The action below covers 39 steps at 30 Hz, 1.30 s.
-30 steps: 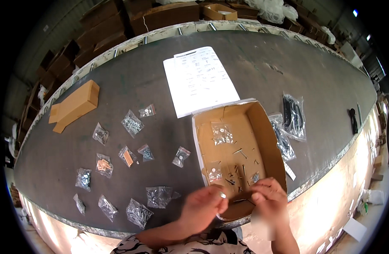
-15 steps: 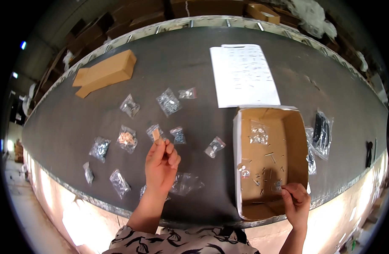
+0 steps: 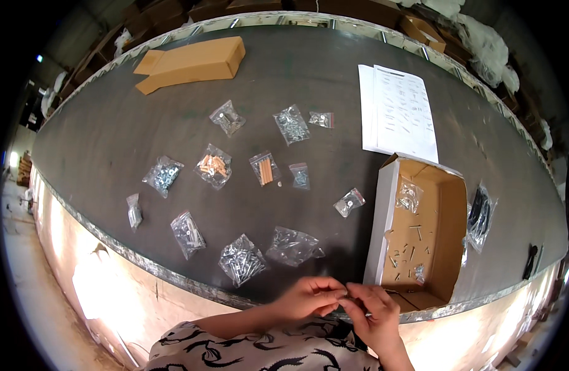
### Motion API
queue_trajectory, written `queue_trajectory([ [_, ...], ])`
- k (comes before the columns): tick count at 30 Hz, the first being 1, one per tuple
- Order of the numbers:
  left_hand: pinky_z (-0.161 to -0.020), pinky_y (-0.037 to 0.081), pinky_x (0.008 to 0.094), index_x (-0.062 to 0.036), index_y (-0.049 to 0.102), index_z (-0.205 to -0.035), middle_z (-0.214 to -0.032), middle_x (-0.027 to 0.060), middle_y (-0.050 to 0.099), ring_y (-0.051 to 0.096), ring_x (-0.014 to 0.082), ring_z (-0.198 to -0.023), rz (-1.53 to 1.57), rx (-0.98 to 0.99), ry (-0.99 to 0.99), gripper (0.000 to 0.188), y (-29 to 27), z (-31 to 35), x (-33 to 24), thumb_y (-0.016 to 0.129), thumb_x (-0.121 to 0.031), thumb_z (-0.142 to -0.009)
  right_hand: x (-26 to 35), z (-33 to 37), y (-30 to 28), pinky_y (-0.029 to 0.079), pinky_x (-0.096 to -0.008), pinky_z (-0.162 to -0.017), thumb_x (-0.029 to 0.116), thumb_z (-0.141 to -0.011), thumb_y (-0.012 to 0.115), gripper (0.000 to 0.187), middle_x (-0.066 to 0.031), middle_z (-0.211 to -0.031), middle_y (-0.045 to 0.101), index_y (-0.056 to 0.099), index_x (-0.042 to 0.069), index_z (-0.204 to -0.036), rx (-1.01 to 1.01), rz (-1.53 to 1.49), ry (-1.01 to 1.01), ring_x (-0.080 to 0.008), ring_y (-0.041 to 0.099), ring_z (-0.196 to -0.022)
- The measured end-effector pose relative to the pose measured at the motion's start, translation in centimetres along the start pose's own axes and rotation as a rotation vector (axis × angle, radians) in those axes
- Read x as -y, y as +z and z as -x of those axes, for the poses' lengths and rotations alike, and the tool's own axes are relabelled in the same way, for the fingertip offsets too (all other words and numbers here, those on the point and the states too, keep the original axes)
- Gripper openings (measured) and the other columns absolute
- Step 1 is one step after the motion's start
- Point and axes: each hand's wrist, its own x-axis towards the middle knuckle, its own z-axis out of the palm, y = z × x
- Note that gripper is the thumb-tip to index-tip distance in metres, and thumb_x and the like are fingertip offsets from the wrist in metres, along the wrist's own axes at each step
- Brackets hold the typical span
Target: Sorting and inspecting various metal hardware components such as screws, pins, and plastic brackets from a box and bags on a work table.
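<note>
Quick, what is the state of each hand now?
Left hand: fingers pinched shut; what it holds cannot be told.
Right hand: fingers pinched shut against the left; contents cannot be told.

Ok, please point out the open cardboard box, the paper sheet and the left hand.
open cardboard box (image 3: 448,213), head view, inner right wall.
paper sheet (image 3: 401,111), head view, middle.
left hand (image 3: 309,297), head view, back.
</note>
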Motion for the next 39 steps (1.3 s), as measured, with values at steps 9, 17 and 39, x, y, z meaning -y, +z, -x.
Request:
queue_trajectory([
  [9,-0.052,0.034,0.0185,-0.0016,0.057,-0.096,-0.068,-0.0019,0.049,0.042,0.0041,-0.058,0.02,-0.012,0.071,0.023,-0.7,0.8,0.9,0.047,-0.022,-0.096,-0.7,-0.6,1.4,0.051,-0.0304,-0.058,0.0,-0.074,0.068,0.02,-0.0119,-0.082,0.063,0.066,0.003,-0.093,0.055,0.019,-0.183,-0.0251,0.063,-0.069],
  [17,-0.049,0.029,0.0197,-0.0018,0.06,-0.095,-0.066,-0.0008,0.049,0.039,0.0053,-0.054,0.126,-0.173,0.116,0.017,0.2,-0.6,-0.4,0.05,-0.015,-0.095,-1.3,-1.8,2.2,0.051,-0.0289,-0.059,0.001,-0.077,0.065,0.014,-0.0139,-0.082,0.064,0.066,-0.001,-0.091,-0.127,0.081,-0.204,-0.025,0.064,-0.068],
  [39,-0.046,0.03,0.0214,-0.0004,0.06,-0.094,-0.067,0.0011,0.051,0.039,0.0066,-0.051,0.109,-0.244,0.136,0.019,0.4,-2.0,-1.0,0.05,-0.017,-0.095,-1.6,-3.2,1.7,0.051,-0.0277,-0.058,-0.001,-0.076,0.067,0.015,-0.0122,-0.085,0.064,0.066,0.0,-0.091,-0.175,-0.011,-0.196,-0.021,0.063,-0.068],
])
